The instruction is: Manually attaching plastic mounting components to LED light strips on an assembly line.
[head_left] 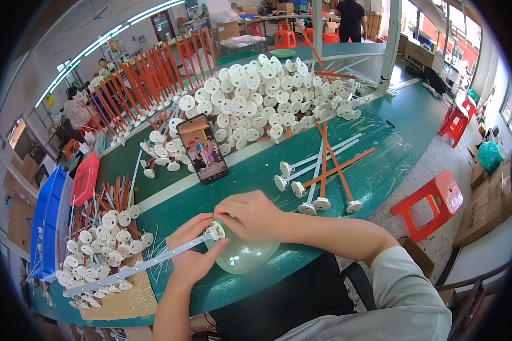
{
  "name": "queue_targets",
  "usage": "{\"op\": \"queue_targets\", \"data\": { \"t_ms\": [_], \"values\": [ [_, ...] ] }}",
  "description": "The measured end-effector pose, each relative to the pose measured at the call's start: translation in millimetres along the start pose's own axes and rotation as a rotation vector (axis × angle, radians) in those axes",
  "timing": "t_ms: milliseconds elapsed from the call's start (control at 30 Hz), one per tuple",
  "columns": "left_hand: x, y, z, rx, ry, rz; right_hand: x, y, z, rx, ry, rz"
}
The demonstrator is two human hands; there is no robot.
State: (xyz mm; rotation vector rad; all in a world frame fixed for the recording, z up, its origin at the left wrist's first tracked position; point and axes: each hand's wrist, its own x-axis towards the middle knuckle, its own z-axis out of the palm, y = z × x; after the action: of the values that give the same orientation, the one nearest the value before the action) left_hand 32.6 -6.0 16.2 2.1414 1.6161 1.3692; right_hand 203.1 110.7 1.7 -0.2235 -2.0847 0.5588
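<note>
- the left hand (192,257) lies near the table's front edge, fingers curled around a pale blue stick (148,262) close to its cupped end, thumb pressed against the balloon.
- the right hand (251,217) arches over the top of a clear light-green balloon (243,254), fingertips pinching its neck where it meets the white cup (214,232) at the stick's tip.
- the balloon rests on the green table (267,165) just before the person's body, between both hands; the stick runs away to the lower left over a cardboard box (119,301).
- a phone (202,149) stands propped just beyond the hands, screen lit.
- behind it rises a large heap of white cups (261,102) on sticks.
- a few loose sticks (324,170), orange and pale, lie crossed to the right of the hands.
- at the left, more cups and orange sticks (105,227) sit piled beside a blue bin (45,216).
- a red stool (432,202) stands on the floor at the right.
</note>
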Motion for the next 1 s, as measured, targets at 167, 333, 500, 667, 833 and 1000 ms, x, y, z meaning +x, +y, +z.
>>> {"op": "queue_targets", "data": {
  "t_ms": [167,333,500,667,833,1000],
  "values": [
    [-1.7,-1.1,2.9,-0.019,0.005,-0.009,-0.4,2.1,-2.1,-0.089,0.003,-0.086],
    [-1.8,-2.1,1.7,0.011,0.022,-0.003,0.3,4.0,-1.1,-0.089,0.022,-0.112],
    [-1.2,-3.6,0.5,0.003,0.028,-0.002,1.4,5.7,-1.9,-0.084,0.015,-0.132],
    [-0.1,-1.0,1.8,0.006,0.014,0.006,-0.7,4.7,-0.6,-0.086,0.018,-0.148],
    [-0.5,0.7,2.4,0.009,0.022,0.012,-1.3,4.1,-0.5,-0.088,0.007,-0.147],
    [-0.3,1.2,2.4,0.010,0.032,0.021,0.3,2.8,-0.2,-0.121,0.042,-0.194]
  ]
}}
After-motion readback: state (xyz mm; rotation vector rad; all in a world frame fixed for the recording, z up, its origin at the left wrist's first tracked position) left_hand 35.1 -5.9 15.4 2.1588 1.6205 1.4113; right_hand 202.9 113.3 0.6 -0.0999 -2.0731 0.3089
